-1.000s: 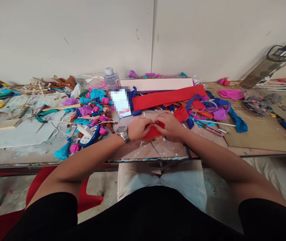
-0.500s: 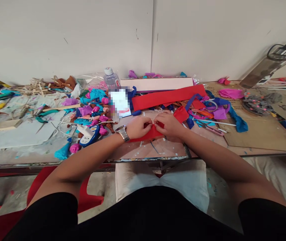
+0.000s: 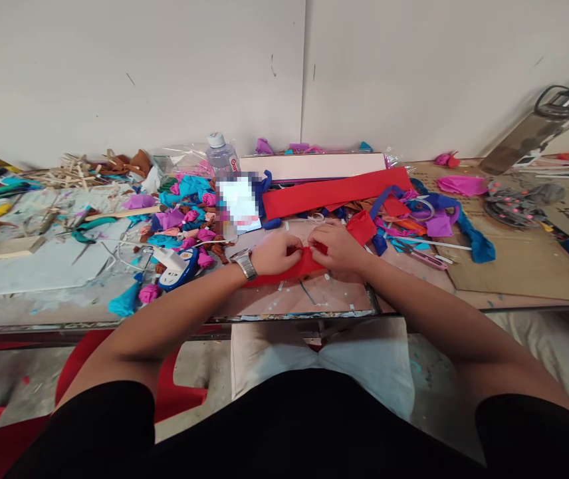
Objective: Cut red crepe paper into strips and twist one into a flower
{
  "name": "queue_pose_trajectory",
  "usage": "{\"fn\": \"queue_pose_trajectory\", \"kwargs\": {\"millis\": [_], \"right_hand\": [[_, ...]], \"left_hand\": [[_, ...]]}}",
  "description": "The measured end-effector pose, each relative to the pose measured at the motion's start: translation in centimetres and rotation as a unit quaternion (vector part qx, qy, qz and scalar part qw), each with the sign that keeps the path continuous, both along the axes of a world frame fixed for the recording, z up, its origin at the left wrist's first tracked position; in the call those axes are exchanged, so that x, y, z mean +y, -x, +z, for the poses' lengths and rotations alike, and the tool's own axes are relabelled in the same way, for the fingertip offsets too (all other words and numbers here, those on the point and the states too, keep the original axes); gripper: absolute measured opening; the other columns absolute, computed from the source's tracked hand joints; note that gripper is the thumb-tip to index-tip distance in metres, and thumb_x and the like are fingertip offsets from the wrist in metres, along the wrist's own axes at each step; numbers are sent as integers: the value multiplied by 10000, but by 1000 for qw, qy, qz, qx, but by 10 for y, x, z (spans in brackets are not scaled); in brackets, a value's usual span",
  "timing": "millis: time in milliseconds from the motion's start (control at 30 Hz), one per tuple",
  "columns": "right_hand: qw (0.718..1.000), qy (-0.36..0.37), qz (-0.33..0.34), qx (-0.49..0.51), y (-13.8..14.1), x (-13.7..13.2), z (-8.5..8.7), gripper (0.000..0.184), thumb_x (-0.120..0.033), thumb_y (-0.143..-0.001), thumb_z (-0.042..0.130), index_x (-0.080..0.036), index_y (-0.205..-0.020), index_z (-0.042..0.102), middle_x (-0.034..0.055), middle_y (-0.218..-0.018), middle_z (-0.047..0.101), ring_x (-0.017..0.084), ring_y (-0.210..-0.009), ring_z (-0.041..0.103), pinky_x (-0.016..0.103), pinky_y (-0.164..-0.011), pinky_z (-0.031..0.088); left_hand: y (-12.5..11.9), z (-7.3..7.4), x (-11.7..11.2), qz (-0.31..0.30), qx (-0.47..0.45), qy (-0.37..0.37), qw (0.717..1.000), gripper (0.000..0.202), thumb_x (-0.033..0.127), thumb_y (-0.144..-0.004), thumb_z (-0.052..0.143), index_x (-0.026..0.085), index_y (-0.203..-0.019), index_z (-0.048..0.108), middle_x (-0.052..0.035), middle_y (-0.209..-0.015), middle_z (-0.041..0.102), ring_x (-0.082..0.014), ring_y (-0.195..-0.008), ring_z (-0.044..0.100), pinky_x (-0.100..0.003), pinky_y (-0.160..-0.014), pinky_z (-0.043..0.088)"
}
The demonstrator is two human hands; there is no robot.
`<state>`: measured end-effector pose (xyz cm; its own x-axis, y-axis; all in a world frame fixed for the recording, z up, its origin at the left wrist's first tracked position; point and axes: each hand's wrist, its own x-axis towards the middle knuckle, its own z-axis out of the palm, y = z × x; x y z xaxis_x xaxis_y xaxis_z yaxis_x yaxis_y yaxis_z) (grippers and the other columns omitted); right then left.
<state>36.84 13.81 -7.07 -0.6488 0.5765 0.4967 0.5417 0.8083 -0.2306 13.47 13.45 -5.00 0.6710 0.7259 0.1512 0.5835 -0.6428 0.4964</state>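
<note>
A strip of red crepe paper (image 3: 298, 267) lies low over the table just in front of me, partly covered by my hands. My left hand (image 3: 278, 253), with a metal watch on its wrist, pinches the paper's upper edge. Close beside it on the right, my right hand (image 3: 332, 247) pinches the same edge, fingers curled. The fingertips of both hands are partly hidden. Behind them a long folded band of red paper (image 3: 337, 193) rests across the pile. A lit phone (image 3: 241, 203) stands propped at its left end.
Crumpled paper flowers (image 3: 185, 229) and a power strip (image 3: 179, 271) crowd the left. To the right are a pink-handled cutter (image 3: 429, 259), a tape roll (image 3: 421, 211) and cardboard (image 3: 504, 269). A water bottle (image 3: 222, 156) stands at the back; a grey tumbler (image 3: 518, 140) leans far right.
Both hands stay nearly in place, still pinching the red crepe paper. A little more of the paper shows under the left hand.
</note>
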Motion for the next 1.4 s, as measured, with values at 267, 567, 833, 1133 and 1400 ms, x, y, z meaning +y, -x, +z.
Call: {"fn": "queue_pose_trajectory", "kwargs": {"millis": [267,567,833,1133,1400], "right_hand": [[1000,12,7,6,-1,-1,0,81,-244,-923,617,-217,-935,692,67,-933,774,265,-916,679,445,-960,400],[1000,15,22,1,0,-3,0,120,-223,-968,606,-213,-963,726,67,-989,811,263,-930,710,457,-973,419],[999,17,36,8,-1,-3,0,142,-268,-998,600,-221,-991,733,66,-990,819,258,-919,722,453,-969,428],[999,-10,39,3,-2,3,-4,133,-264,-1019,621,-221,-1027,746,60,-1014,828,248,-919,735,438,-957,427],[998,-27,49,2,-2,4,-6,124,-256,-1027,631,-231,-1050,750,52,-1005,818,236,-926,730,433,-966,434]], "left_hand": [[0,2,1,5,-9,9,1000,277,291,-912,501,168,-739,679,-12,-659,619,-138,-604,470,-312,-624,313],[1,-1,2,-9,-19,39,999,265,280,-915,517,157,-818,730,-20,-737,698,-137,-648,531,-303,-645,336],[4,-7,11,-44,-48,141,988,270,336,-921,528,152,-774,660,29,-658,544,-114,-615,422,-286,-622,311],[6,-11,20,-42,-59,222,972,298,389,-886,551,140,-809,696,21,-694,555,-121,-648,432,-280,-638,333],[6,-9,21,-35,-93,283,954,295,412,-805,604,142,-812,722,22,-685,570,-122,-640,441,-270,-637,337]]}}
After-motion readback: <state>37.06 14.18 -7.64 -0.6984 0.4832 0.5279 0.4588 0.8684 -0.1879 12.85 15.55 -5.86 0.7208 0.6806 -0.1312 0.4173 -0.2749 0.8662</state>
